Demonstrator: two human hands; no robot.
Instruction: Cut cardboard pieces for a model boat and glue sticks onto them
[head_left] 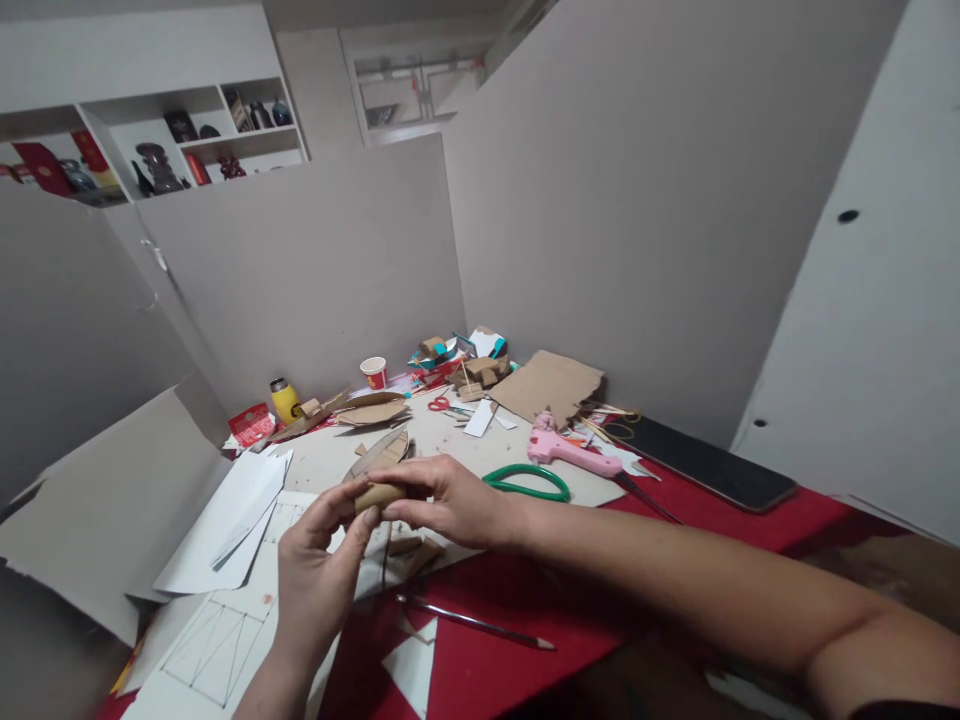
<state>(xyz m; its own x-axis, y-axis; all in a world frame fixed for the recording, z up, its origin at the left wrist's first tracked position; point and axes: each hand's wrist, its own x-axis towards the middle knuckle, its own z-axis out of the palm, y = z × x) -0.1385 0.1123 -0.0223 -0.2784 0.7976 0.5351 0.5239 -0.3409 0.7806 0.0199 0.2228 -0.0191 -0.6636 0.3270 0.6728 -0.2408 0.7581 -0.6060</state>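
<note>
Just below the frame's centre, a small cardboard roll (377, 495) lies with its long axis running left to right, pinched between both hands. From the lower left the left hand (319, 570) grips its near side with thumb and fingers; the right hand (442, 497) closes on it from the right. Just beyond the roll lies a flat cardboard piece (382, 452). Green scissors (527, 483) and a pink glue gun (570, 453) sit right of the hands, a pencil (480, 624) nearer the viewer.
</note>
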